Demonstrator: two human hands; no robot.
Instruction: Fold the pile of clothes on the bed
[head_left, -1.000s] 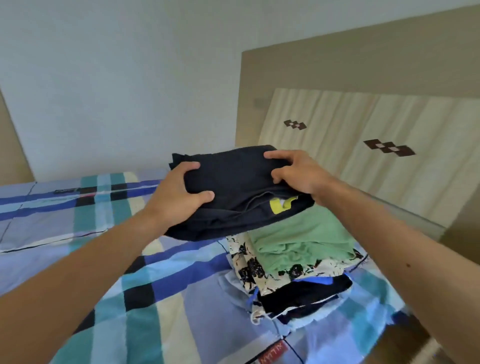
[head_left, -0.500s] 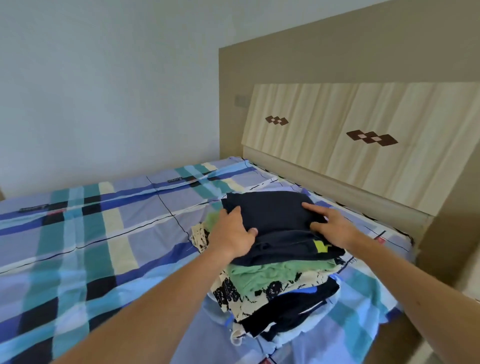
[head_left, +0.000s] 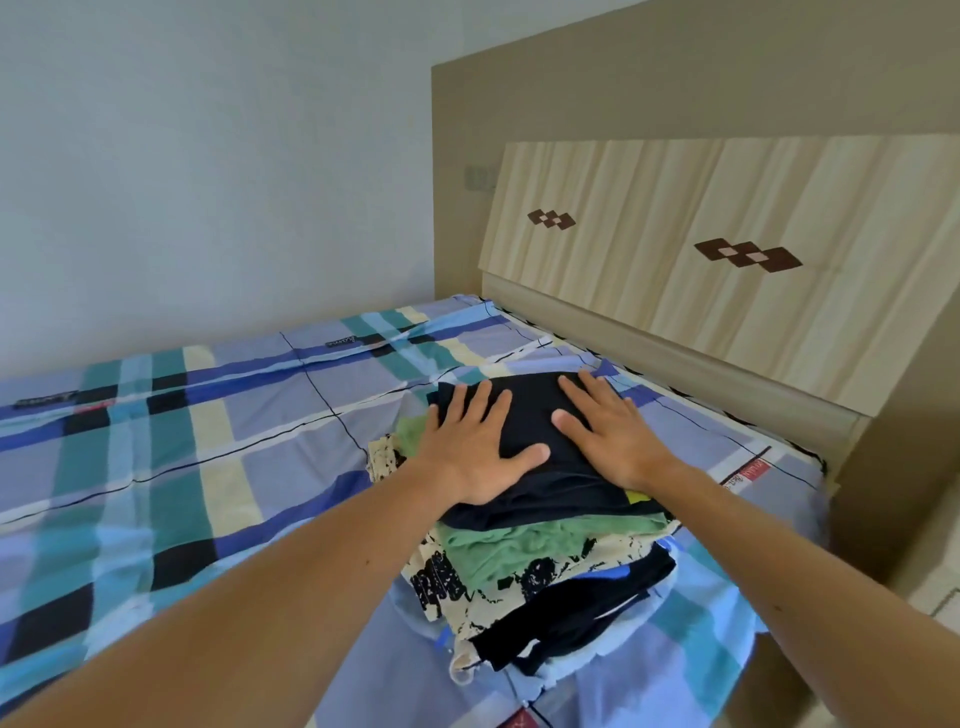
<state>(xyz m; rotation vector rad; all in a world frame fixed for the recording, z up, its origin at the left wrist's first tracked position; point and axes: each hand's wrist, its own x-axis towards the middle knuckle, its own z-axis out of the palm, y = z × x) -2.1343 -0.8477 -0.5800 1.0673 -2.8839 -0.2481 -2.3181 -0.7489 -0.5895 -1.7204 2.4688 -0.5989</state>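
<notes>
The left hand (head_left: 475, 452) lies flat, palm down, fingers straight and slightly spread, thumb stretched out to the right. It presses on the left and near part of a folded navy garment (head_left: 532, 413). The right hand (head_left: 608, 431) lies the same way on the right part of that cloth: fingers straight and fanned toward the far edge, thumb pointing left toward the other hand. Neither hand curls round anything; both rest open on the fabric. A strip of navy cloth shows between the two thumbs.

Both forearms are bare and reach in from the near edge, the left from the lower left and the right from the lower right. They converge on the garment, with the wrists about level with its near fold.

The navy garment lies directly under the palms, on top of a stack (head_left: 519, 597) of folded clothes. A small yellow patch (head_left: 638, 497) shows at its near right corner, just beside the right wrist. Below it lie a green garment (head_left: 509, 551), then a cream piece with black print (head_left: 452, 582), then a black piece (head_left: 561, 623), with pale blue cloth (head_left: 587, 660) at the bottom.

The stack sits on the right side of a bed covered by a checked blue, teal and cream sheet (head_left: 208, 441), near the wooden headboard (head_left: 727, 249) to the right. A pale wall (head_left: 208, 156) stands at the far side.
</notes>
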